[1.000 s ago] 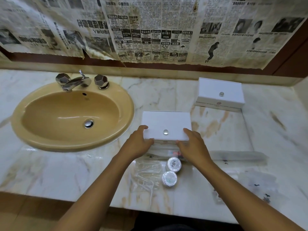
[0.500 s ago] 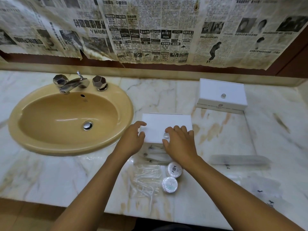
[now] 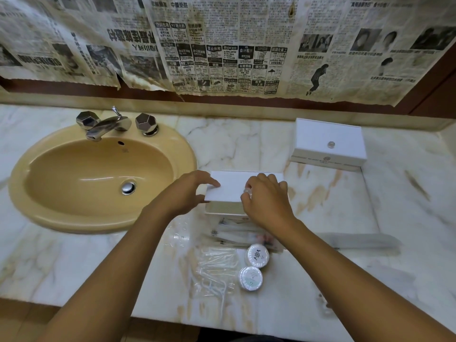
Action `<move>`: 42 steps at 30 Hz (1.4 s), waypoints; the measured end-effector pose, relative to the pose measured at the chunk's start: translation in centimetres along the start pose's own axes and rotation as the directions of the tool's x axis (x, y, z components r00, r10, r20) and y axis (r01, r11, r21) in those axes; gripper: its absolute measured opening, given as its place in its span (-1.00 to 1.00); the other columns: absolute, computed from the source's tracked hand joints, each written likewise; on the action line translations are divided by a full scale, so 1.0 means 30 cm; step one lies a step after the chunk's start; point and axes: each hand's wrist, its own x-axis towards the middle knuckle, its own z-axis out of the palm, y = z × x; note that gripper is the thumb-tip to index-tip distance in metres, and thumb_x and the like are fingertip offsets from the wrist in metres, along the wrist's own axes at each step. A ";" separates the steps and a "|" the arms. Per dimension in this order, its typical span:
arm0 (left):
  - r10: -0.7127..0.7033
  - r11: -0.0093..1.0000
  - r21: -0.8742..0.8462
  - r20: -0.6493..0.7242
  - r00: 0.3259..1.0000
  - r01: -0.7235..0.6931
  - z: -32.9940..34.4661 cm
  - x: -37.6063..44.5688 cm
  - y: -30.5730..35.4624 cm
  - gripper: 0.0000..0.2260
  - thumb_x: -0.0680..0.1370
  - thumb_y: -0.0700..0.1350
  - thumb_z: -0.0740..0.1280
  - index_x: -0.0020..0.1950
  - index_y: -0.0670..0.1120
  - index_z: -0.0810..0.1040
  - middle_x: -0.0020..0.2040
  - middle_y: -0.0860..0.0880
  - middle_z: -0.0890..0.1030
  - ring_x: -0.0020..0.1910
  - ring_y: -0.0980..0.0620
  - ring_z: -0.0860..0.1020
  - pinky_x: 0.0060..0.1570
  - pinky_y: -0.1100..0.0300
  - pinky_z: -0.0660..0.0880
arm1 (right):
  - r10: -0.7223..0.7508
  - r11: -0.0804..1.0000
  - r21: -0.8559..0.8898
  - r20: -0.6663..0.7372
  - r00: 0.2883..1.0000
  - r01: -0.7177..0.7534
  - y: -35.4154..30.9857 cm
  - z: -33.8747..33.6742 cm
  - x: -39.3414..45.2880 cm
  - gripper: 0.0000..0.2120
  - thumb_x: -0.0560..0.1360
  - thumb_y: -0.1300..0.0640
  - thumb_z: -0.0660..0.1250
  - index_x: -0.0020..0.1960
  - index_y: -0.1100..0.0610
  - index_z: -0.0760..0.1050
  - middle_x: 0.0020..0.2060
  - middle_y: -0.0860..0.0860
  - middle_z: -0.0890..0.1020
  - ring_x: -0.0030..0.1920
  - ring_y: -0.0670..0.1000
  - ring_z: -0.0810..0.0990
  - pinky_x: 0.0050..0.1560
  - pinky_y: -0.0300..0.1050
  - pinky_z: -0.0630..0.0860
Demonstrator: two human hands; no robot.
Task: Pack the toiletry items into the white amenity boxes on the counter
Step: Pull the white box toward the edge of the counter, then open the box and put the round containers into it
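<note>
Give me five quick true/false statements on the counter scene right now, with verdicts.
1. The right hand pinches the knob on the near box's lid. True.
2. The far box is open. False: its lid is shut.
3. Two round wrapped soaps lie on the counter. True.
4. The left hand rests in the sink. False: it holds the near lid's left edge.
5. The tap is running. False: no water shows.

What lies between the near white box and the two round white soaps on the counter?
In the head view, long sachets in white wrappers lie between the near white box and the round soaps.
</note>
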 end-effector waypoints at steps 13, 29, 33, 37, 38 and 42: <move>-0.137 0.935 -0.352 -0.264 0.955 0.037 -0.036 0.095 0.048 -0.88 0.62 -0.09 0.30 -0.02 -0.01 0.64 -0.13 0.11 0.64 -0.12 0.13 0.59 -0.17 0.38 0.41 | -0.094 0.940 0.296 -0.248 0.964 0.168 -0.030 -0.064 -0.093 -0.76 0.51 0.08 0.26 0.14 0.08 0.55 0.02 -0.03 0.53 0.10 0.02 0.46 0.10 -0.14 0.29; -0.346 0.875 -0.435 -0.257 0.902 0.212 0.066 0.090 0.073 -0.56 0.63 -0.21 0.24 0.51 -0.05 0.29 0.34 -0.11 0.48 0.08 0.05 0.46 0.01 0.22 0.36 | -0.067 0.930 0.361 0.001 0.998 0.062 0.009 -0.060 -0.158 -0.74 0.57 0.03 0.23 0.25 -0.01 0.47 0.05 -0.11 0.50 0.07 -0.10 0.45 0.08 -0.21 0.40; -0.370 0.853 -0.451 -0.168 0.914 0.263 0.122 0.050 0.050 -0.62 0.64 -0.20 0.22 0.44 0.02 0.30 0.39 -0.12 0.43 0.14 0.04 0.44 -0.05 0.17 0.39 | -0.104 0.947 0.313 0.077 0.992 0.075 0.010 -0.061 -0.172 -0.75 0.58 0.01 0.21 0.24 -0.03 0.46 -0.01 -0.14 0.46 -0.02 -0.11 0.43 0.01 -0.20 0.40; -0.351 0.857 -0.442 -0.121 0.929 0.266 0.149 0.031 0.034 -0.64 0.64 -0.24 0.21 0.39 0.06 0.35 0.37 -0.12 0.45 0.33 0.03 0.42 -0.18 0.16 0.43 | -0.166 0.965 0.232 0.178 0.970 0.122 -0.001 -0.059 -0.203 -0.74 0.57 0.00 0.19 0.24 -0.04 0.45 -0.01 -0.13 0.46 -0.03 -0.08 0.45 -0.08 -0.19 0.37; -0.350 0.857 -0.441 -0.121 0.929 0.265 0.153 0.028 0.032 -0.64 0.64 -0.25 0.21 0.39 0.06 0.36 0.37 -0.12 0.46 0.36 0.04 0.41 -0.17 0.15 0.43 | -0.174 0.967 0.220 0.203 0.964 0.129 -0.003 -0.058 -0.212 -0.74 0.57 0.00 0.19 0.24 -0.04 0.45 0.02 -0.11 0.48 0.00 -0.06 0.47 -0.08 -0.19 0.37; -0.364 0.842 -0.466 -0.123 0.923 0.270 0.158 0.015 0.028 -0.62 0.64 -0.25 0.21 0.41 0.06 0.36 0.36 -0.09 0.47 0.38 0.07 0.40 -0.10 0.13 0.45 | -0.190 0.972 0.185 0.267 0.945 0.143 -0.008 -0.045 -0.249 -0.72 0.55 -0.02 0.21 0.25 -0.04 0.45 0.09 -0.09 0.51 0.09 -0.02 0.51 0.03 -0.14 0.45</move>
